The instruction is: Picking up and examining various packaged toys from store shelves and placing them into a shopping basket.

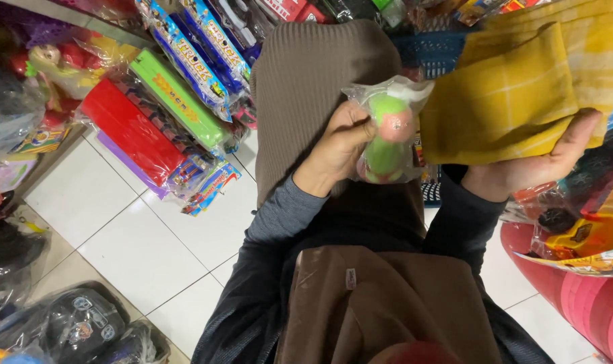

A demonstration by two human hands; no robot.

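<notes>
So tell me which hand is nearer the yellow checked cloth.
Right. The right hand holds the yellow checked cloth from beneath; the left hand grips the bagged green and pink toy just beside it.

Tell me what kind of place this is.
Most likely a toy shop aisle. Packaged toys in clear plastic are stacked beside the white tiled floor, the left hand holds a bagged green and pink toy, and the right hand holds a yellow cloth.

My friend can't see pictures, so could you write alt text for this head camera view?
Seen from above, a person's left hand grips a clear bag of green and pink toys, while the right hand holds a folded yellow cloth. Packaged toys crowd the white tiled floor.
</notes>
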